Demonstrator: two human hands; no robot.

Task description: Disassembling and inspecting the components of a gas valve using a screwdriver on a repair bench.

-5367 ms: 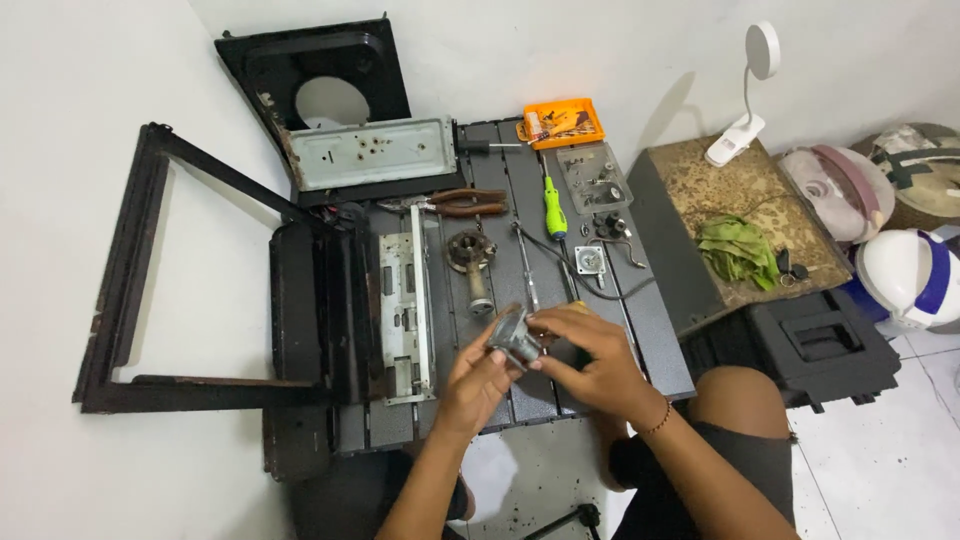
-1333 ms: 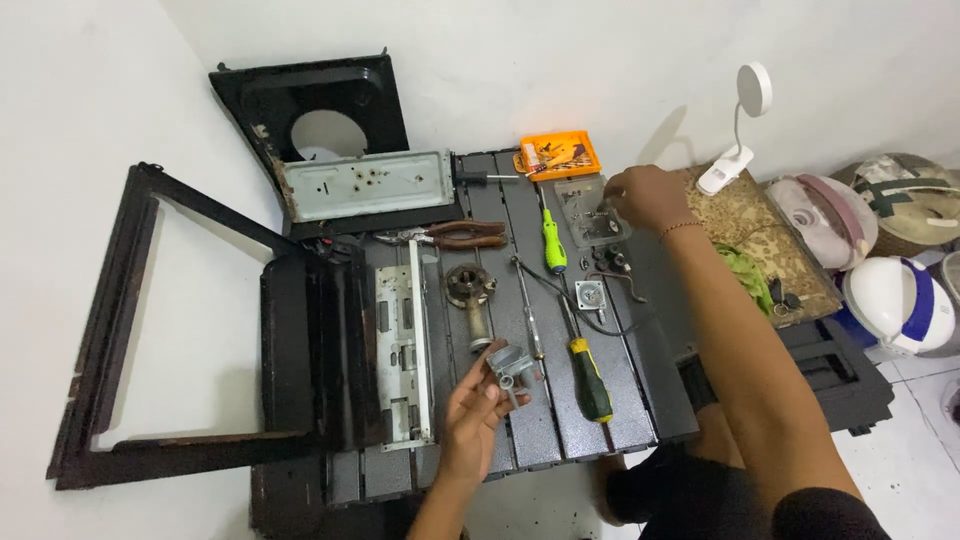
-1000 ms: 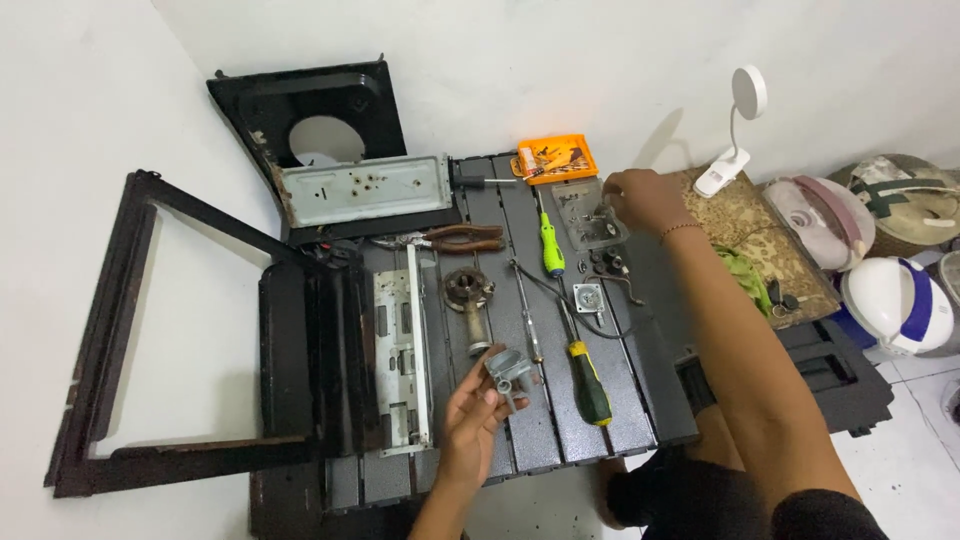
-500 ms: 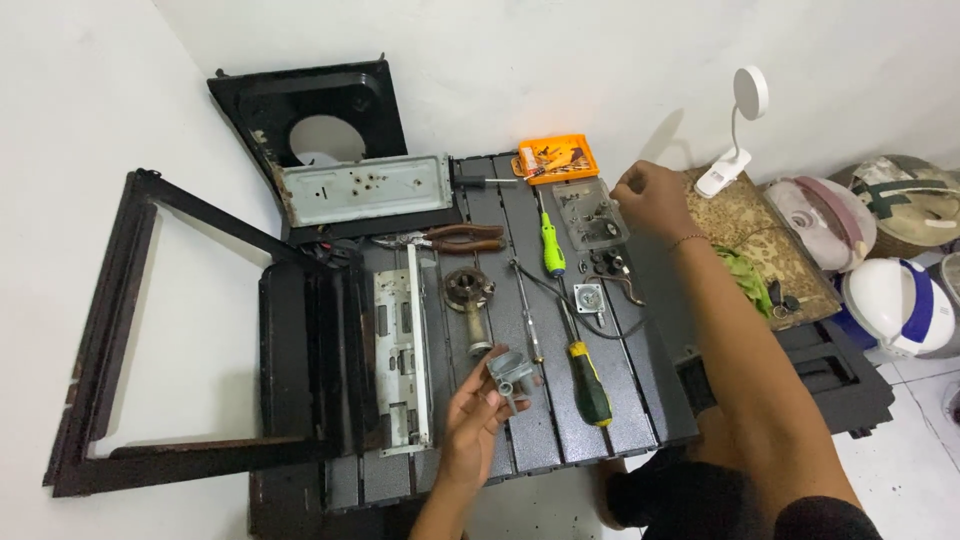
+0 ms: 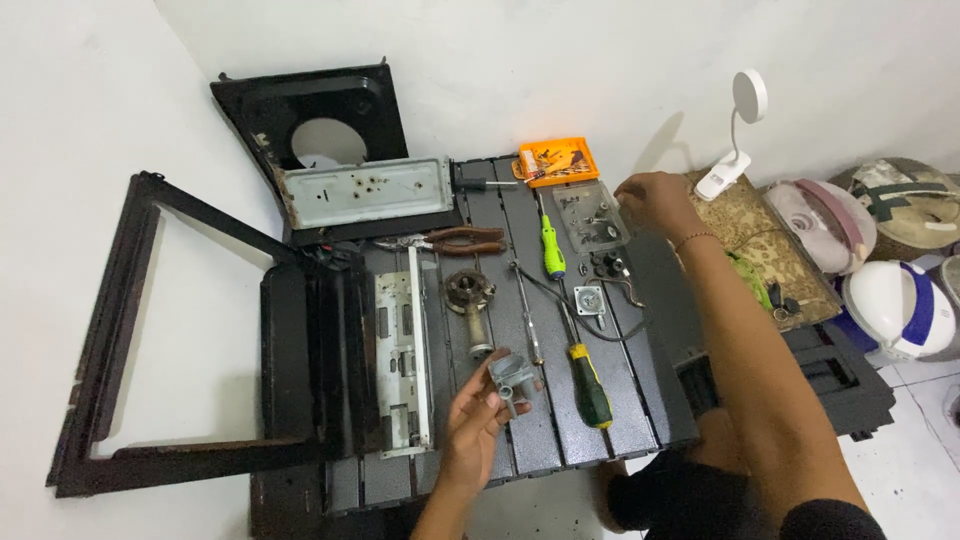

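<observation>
Two hands are out over the dark slatted table (image 5: 640, 420). Nearest me, close to the near edge, my left hand (image 5: 478, 425) grasps a small grey metal fitting (image 5: 512, 381), fingers wrapped under it, lifted just above the slats. Just right of it a green-and-black screwdriver (image 5: 590, 384) lies along the boards. Beyond the fitting sits a round burner part (image 5: 470, 292) with its stem pointing toward me, and beside that a long perforated metal strip (image 5: 402, 352). Farther on lie red-handled pliers (image 5: 462, 239) and a bright green screwdriver (image 5: 551, 250). Toward the far right corner my right hand (image 5: 651, 203) hovers at the edge of a clear plastic tray (image 5: 590, 213) of small parts; whether its fingers pinch anything, I cannot tell. An orange bit case (image 5: 557, 160) lies at the far edge.
</observation>
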